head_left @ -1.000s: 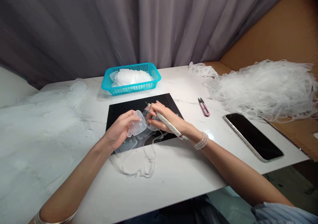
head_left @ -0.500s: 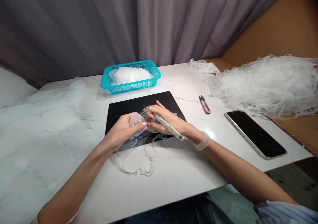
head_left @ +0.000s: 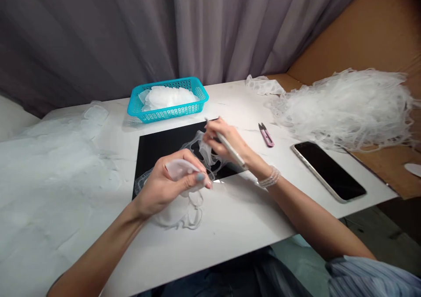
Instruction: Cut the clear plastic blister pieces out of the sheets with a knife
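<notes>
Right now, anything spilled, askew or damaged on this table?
No obvious damage. Untidy, though: translucent trimmings lie on the white tabletop, off the black mat, and the tangled heap of translucent strips at right sprawls beyond the tabletop over brown cardboard.

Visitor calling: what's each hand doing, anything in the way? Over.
Left hand: pinching curled translucent white plastic-looking piece. Right hand: holding slim white pen-shaped tool, at translucent webbed scrap, contact unclear. Thin translucent strips below left hand, possibly in the way.

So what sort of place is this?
Likely a handwork bench, perhaps in a workshop or home: a pen-like tool in the right hand, snips on the white table, and a basket of translucent pieces.
</notes>
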Demonstrator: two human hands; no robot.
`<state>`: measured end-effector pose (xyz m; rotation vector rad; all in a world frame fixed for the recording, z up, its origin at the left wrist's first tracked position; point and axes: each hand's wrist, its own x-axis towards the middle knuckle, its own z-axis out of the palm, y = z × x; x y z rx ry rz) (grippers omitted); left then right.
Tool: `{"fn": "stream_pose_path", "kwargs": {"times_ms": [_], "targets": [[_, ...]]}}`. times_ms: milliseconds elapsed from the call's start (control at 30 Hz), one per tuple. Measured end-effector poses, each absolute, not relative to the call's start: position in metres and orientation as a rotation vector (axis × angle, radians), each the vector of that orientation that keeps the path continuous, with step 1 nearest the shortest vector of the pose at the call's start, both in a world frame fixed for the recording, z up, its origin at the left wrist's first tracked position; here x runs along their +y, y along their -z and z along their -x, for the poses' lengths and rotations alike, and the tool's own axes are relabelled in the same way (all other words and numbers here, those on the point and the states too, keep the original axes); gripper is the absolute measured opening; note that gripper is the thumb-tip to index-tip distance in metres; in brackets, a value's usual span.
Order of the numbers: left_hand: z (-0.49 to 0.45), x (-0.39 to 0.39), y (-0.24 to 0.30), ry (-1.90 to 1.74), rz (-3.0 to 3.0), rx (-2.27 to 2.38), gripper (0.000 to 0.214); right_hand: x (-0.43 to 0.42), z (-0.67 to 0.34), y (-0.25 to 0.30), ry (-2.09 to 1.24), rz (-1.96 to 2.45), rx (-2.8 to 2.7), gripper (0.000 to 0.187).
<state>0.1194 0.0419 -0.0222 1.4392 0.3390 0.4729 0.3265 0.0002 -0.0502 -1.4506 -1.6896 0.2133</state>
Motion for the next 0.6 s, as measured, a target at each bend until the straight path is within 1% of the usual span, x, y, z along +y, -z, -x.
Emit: {"fn": "stream_pose_path", "kwargs": {"times_ms": [100, 200, 300, 333, 367, 500, 600], "targets": [[-0.119, 0.041, 0.029, -0.541, -1.326, 0.442, 0.03, -0.004, -0.353, 0.042, -0.147, 1.44, -1.501, 0.024], [-0.117, 0.043, 0.036, -0.57, -1.271, 0.448, 0.039, -0.008, -0.37, 0.041, -0.114, 1.512, -1.448, 0.026], [-0.117, 0.043, 0.037, -0.583, -1.246, 0.439, 0.044, -0.015, -0.36, 0.037, -0.013, 1.534, -1.331, 0.026], [-0.118, 0.043, 0.037, -0.594, -1.236, 0.438, 0.044, -0.02, -0.35, 0.033, -0.032, 1.498, -1.287, 0.026], [-0.118, 0.043, 0.037, -0.605, -1.226, 0.435, 0.044, -0.024, -0.336, 0.027, -0.093, 1.441, -1.255, 0.027], [-0.12, 0.043, 0.038, -0.669, -1.229, 0.422, 0.042, -0.044, -0.281, 0.004, -0.586, 1.22, -1.237, 0.039], [-0.119, 0.043, 0.037, -0.723, -1.285, 0.445, 0.042, -0.05, -0.261, 0.0, -0.707, 1.168, -1.189, 0.044]]}}
